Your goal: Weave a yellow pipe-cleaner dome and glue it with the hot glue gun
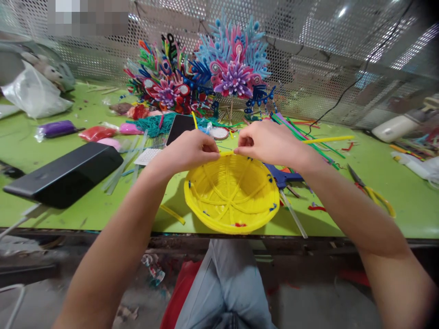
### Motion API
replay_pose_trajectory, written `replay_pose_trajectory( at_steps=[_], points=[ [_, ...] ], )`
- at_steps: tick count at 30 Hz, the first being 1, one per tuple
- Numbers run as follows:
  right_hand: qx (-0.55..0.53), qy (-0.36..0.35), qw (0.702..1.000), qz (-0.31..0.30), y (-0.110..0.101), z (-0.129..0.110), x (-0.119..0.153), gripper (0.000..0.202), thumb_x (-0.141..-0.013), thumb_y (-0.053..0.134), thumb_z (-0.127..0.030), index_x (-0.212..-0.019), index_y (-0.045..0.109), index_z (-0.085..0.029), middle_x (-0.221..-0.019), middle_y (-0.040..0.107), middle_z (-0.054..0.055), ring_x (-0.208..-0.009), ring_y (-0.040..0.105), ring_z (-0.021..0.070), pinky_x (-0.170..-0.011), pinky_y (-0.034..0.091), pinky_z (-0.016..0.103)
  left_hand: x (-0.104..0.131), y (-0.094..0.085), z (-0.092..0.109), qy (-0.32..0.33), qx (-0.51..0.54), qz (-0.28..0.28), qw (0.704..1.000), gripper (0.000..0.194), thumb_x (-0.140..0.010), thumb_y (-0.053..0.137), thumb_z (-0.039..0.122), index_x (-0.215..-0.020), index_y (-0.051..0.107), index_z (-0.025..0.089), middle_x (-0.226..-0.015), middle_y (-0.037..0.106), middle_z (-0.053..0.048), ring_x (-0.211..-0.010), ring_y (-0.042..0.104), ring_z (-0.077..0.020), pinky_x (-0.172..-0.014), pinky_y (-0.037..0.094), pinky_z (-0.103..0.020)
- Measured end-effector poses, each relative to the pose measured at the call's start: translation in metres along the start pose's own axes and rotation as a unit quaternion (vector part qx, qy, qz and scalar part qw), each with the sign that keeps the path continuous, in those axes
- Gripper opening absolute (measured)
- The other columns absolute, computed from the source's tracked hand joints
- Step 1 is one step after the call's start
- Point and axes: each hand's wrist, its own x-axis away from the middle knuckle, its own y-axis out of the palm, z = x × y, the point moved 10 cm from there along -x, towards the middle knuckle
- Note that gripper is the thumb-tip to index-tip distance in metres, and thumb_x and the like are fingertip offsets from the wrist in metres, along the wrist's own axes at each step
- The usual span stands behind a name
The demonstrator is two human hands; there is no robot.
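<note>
Bowl (229, 196), yellow, sits on the green table (418, 205) close to its front edge, just past the jeans (229, 283); open side up and leaning toward us, as far as we can judge. Inside we note ribs meeting at the centre, with blue bits and one red bit near the rim. At its far rim, both hands: left hand (192, 146) pinched nearly closed, right hand (267, 139) likewise, the two sets of fingertips a little apart, seemingly on one thin yellow strip (227, 153). Fingers hide how firmly each holds, so we cannot tell the pressure. We read the step as laying or pressing the strip along the rim; we judge that the next move calls for small, even pinches, the strip kept in line with the edge and the bowl kept from sliding. Right of the bowl, a blue tool (283, 177), partly hidden, and farther right, scissors (364, 188). Left, a black box (68, 173) with a cable. Beyond the hands we log a dark slab (181, 125) and teal strands (156, 125). Farther back stand two bright ornaments, one multicoloured (166, 93), one mostly light blue (236, 80), before a mesh (308, 68).
</note>
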Motion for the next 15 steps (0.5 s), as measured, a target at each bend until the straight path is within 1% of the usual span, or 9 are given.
replay_pose_trajectory(
  at_steps=[4, 10, 12, 15],
  points=[
    [0.024, 0.016, 0.999, 0.015, 0.0, -0.004, 0.001, 0.021, -0.089, 0.06, -0.033, -0.093, 0.076, -0.02, -0.092, 0.075, 0.008, -0.088, 0.066, 0.021, -0.075, 0.045, 0.029, 0.0, 0.0, 0.0, 0.003, -0.005, 0.01, 1.0, 0.027, -0.074, 0.058, 0.033, -0.078, 0.075, 0.013, -0.072, 0.07, -0.005, -0.068, 0.058, -0.0158, -0.064, 0.038, -0.027],
    [0.048, 0.002, 0.998, 0.027, 0.006, -0.009, -0.001, 0.023, -0.089, 0.057, -0.029, -0.095, 0.076, -0.018, -0.092, 0.075, 0.011, -0.09, 0.068, 0.0235, -0.076, 0.047, 0.031, -0.002, 0.0, 0.0, 0.012, -0.017, 0.016, 1.0, 0.026, -0.073, 0.057, 0.033, -0.077, 0.074, 0.013, -0.074, 0.072, -0.005, -0.066, 0.057, -0.015, -0.061, 0.037, -0.025],
    [0.046, 0.002, 0.998, 0.032, 0.007, -0.01, -0.001, 0.025, -0.089, 0.055, -0.027, -0.099, 0.076, -0.016, -0.093, 0.075, 0.012, -0.092, 0.068, 0.0244, -0.076, 0.047, 0.032, -0.002, 0.0, 0.001, 0.02, -0.013, 0.012, 1.0, 0.026, -0.073, 0.057, 0.034, -0.076, 0.073, 0.014, -0.074, 0.071, -0.005, -0.067, 0.057, -0.0146, -0.06, 0.037, -0.025],
    [0.045, 0.0, 0.998, 0.032, 0.008, -0.012, -0.001, 0.027, -0.089, 0.054, -0.026, -0.103, 0.074, -0.014, -0.094, 0.075, 0.013, -0.092, 0.068, 0.0248, -0.079, 0.047, 0.034, 0.0, 0.002, 0.0, 0.025, -0.002, -0.01, 1.0, 0.029, -0.074, 0.055, 0.037, -0.075, 0.072, 0.013, -0.072, 0.069, -0.005, -0.066, 0.056, -0.0145, -0.06, 0.037, -0.025]
  ],
)
